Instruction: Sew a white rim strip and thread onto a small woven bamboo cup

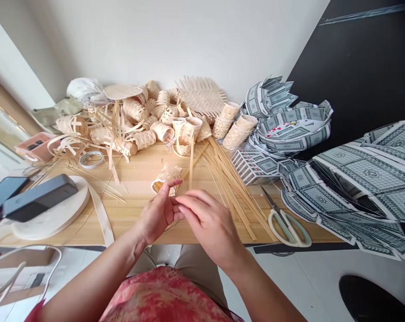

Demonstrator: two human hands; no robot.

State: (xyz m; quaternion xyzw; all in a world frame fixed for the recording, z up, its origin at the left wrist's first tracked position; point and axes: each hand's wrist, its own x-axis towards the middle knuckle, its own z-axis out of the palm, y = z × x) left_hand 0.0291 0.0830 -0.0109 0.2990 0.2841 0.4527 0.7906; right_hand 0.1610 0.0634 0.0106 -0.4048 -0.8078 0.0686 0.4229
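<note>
Here's the whole long wooden table point(128, 219) laid out in front of us, with a big heap of woven bamboo cups and offcuts point(145, 120) piled along the back! To the right, woven playing-card panels point(363, 188) spread over the table's end and beyond it (quite the sight, all those card backs). A loose bundle of bamboo strips point(229, 188) fans out across the wood, with green-handled scissors point(286, 228) lying just beside it. Now to the action, front and centre: the left hand point(157, 214) and right hand point(211, 223) are up close together over the table's near edge. A small woven bamboo sleeve point(167, 178) sits right at the top of the left hand, gripped between thumb and fingers. The right fingertips point(182, 202) press in against those left fingers, and whether they pinch the thin upright strip point(190, 165) just above them, I can't tell.
</note>
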